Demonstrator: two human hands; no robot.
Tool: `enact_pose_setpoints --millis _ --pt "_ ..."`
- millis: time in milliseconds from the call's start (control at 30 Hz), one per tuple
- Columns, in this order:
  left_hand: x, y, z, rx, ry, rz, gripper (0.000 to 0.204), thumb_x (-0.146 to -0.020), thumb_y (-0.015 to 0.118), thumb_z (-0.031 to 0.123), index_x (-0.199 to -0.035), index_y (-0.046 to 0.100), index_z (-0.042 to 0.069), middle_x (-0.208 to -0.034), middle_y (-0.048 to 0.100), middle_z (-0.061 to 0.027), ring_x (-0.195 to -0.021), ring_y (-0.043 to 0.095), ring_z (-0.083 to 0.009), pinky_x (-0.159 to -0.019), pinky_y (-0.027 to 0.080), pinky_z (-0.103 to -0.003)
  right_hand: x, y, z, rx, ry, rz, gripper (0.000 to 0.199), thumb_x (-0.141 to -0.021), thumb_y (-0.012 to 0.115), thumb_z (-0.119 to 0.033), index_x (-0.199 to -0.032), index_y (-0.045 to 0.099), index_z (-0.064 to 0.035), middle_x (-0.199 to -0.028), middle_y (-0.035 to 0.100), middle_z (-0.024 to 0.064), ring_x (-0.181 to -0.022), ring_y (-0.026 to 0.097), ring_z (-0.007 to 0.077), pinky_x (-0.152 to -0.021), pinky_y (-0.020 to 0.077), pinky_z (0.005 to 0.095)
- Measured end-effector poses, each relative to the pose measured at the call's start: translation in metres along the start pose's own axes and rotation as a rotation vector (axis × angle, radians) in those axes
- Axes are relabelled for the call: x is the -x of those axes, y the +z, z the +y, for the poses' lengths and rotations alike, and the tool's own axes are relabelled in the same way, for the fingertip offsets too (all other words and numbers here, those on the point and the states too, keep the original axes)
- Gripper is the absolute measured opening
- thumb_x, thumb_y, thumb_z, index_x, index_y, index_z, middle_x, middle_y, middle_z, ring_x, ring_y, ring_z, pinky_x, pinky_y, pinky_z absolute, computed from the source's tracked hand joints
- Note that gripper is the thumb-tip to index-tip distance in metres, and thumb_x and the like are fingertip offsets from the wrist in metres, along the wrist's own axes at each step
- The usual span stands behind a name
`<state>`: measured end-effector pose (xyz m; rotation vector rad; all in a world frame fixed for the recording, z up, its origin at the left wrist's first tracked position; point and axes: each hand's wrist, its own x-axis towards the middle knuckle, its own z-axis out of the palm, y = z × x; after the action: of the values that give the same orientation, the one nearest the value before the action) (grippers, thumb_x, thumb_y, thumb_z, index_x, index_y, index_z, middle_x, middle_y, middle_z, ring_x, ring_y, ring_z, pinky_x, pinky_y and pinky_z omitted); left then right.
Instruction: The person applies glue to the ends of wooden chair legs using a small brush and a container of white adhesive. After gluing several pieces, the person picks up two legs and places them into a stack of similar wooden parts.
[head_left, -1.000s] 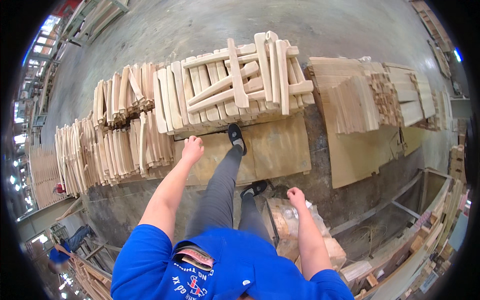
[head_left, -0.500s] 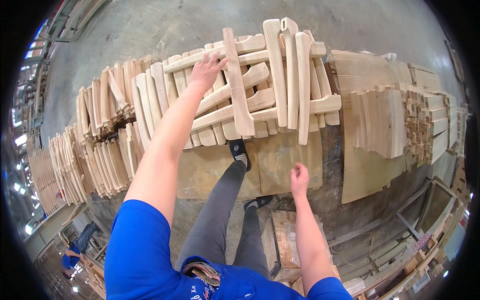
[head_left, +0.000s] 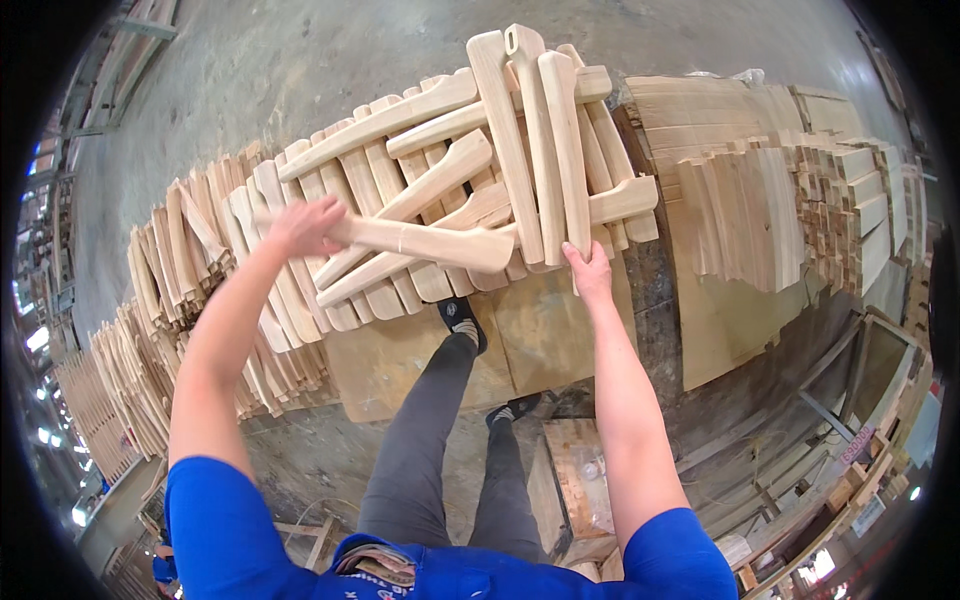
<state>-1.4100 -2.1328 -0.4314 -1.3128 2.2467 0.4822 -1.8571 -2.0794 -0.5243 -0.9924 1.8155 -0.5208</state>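
Observation:
My left hand [head_left: 308, 228] is closed around one end of a pale, shaped wooden piece [head_left: 430, 242], which lies almost level across the pile, its wide end to the right. My right hand [head_left: 588, 268] pinches the near end of a long wooden piece [head_left: 567, 140], thumb on top. This piece stands lengthwise on the pile, beside two similar ones, a middle piece [head_left: 535, 130] with a slot in its far end and a left piece [head_left: 503, 140]. Beneath them, several crosswise pieces [head_left: 440, 185] rest on a row of upright-lying wooden slats [head_left: 385, 175].
On the left, rows of stacked wooden slats [head_left: 160, 275] stretch away. Cut wooden blocks [head_left: 835, 215] and boards [head_left: 735, 220] stand on cardboard [head_left: 720, 350] at the right. A wooden box [head_left: 580, 470] sits by my feet, and a frame rack [head_left: 830, 380] lies at the lower right.
My left hand took hold of the shaped piece, which swung from lengthwise to nearly level and moved left. My right hand rose and closed on the near end of a long piece.

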Motion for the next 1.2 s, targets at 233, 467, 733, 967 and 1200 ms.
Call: enact_pose_setpoints --millis 233,467,733,967,1200 --pt "0.018 0.038 0.155 1.356 -0.454 0.321 0.055 -0.08 0.069 0.029 -0.121 0.045 0.001 -0.096 0.057 -0.0097 -0.072 0.059 -0.0172 -0.06 0.051 -0.033 0.015 0.003 0.0 0.007 -0.249 0.186 0.042 -0.078 0.069 -0.032 -0.1 0.057 0.0009 -0.094 0.066 0.0191 -0.082 0.065 0.0339 -0.073 0.0502 0.0408" --pt "-0.114 0.003 0.223 2.311 -0.24 0.435 0.048 -0.086 0.055 0.03 -0.125 0.046 0.002 -0.105 0.053 -0.0058 -0.095 0.051 -0.0137 -0.083 0.043 -0.03 0.0 -0.014 -0.034 -0.486 -0.143 -0.264 0.047 -0.077 0.065 -0.021 -0.117 0.054 0.0028 -0.108 0.061 0.0097 -0.094 0.059 0.0213 -0.086 0.047 0.0334" --pt "-0.204 0.004 0.207 1.811 -0.416 0.566 0.067 -0.088 0.052 0.041 -0.14 0.031 0.003 -0.125 0.052 -0.0166 -0.115 0.05 -0.0306 -0.097 0.039 -0.038 -0.055 0.007 -0.025 -0.396 -0.261 -0.324 0.068 -0.078 0.055 -0.028 -0.137 0.039 0.0015 -0.147 0.03 0.017 -0.134 0.03 0.0264 -0.107 0.0273 0.0351" --pt "-0.196 -0.018 0.198 1.871 -0.402 0.681 0.092 -0.08 0.067 0.036 -0.146 0.01 0.006 -0.132 0.046 -0.0199 -0.111 0.055 -0.0315 -0.094 0.044 -0.038 -0.073 0.023 -0.077 -0.33 -0.185 -0.492 0.057 -0.077 0.059 -0.024 -0.127 0.047 -0.0003 -0.112 0.06 0.0141 -0.105 0.057 0.0276 -0.092 0.044 0.0355" --pt "-0.13 -0.062 0.195 2.243 -0.262 0.275 0.07 -0.076 0.068 0.018 -0.133 0.03 0.005 -0.113 0.052 -0.0145 -0.1 0.057 -0.0253 -0.08 0.053 -0.04 -0.019 0.008 -0.104 -0.857 0.201 -0.638 0.056 -0.08 0.063 -0.026 -0.12 0.046 0.0083 -0.103 0.061 0.0159 -0.087 0.064 0.0237 -0.078 0.0542 0.0372"
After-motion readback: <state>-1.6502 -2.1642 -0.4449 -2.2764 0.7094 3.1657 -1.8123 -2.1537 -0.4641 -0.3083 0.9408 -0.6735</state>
